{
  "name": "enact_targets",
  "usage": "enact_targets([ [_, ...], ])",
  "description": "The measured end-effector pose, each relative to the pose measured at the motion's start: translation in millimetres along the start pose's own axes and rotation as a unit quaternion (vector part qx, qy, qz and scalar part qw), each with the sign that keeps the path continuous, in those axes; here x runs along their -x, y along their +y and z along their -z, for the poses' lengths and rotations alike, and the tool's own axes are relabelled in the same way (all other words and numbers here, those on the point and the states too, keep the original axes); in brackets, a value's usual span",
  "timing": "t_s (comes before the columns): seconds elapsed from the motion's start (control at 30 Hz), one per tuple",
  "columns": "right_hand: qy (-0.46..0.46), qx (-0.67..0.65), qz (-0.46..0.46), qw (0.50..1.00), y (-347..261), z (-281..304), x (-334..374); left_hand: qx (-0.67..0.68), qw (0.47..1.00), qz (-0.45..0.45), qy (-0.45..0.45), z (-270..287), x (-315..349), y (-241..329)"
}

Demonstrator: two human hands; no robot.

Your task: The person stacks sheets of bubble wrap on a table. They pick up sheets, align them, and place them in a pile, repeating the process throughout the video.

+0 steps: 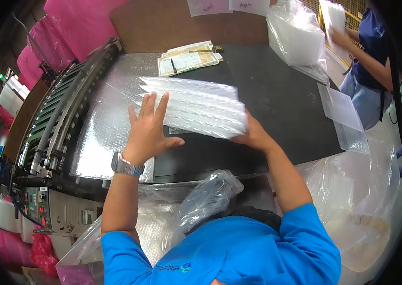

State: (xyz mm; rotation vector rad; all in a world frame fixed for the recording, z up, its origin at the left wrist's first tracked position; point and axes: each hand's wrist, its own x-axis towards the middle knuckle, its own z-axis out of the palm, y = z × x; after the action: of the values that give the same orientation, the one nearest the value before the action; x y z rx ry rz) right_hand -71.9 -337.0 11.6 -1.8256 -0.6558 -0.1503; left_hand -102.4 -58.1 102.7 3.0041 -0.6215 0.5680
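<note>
Tabletop (286,114) open right of bubble sheets (201,107); papers (189,61) beyond.

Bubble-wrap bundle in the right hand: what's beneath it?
Below the bubble-wrap bundle, the black tabletop shows to the right and silvery bubble sheeting to the left. A textured piece peeks past its near edge. Anything directly beneath is hidden.

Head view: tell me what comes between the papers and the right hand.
In the head view, translucent plastic sheets held by the right hand, then a strip of black tabletop beside the papers.
</note>
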Motion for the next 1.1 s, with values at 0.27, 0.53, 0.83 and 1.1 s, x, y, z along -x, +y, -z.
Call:
enact_targets([
  [0.27,-0.003,-0.238,-0.098,0.966,-17.9,14.2,3.6,-0.079,0.989,-0.102,0.068,52.0,-22.6,10.9],
  [0.53,0.011,-0.044,-0.079,0.996,12.0,1.5,14.0,0.08,0.987,-0.036,-0.135,25.6,-37.9,9.8],
  [0.83,0.317,0.053,0.186,0.929,-58.7,62.5,-28.7,0.436,0.877,0.015,0.203,35.7,-26.3,7.3],
  [1.1,0.063,-0.205,-0.044,0.976,31.2,7.1,-7.9,0.644,0.727,0.183,0.151,-107.9,37.5,28.1],
])
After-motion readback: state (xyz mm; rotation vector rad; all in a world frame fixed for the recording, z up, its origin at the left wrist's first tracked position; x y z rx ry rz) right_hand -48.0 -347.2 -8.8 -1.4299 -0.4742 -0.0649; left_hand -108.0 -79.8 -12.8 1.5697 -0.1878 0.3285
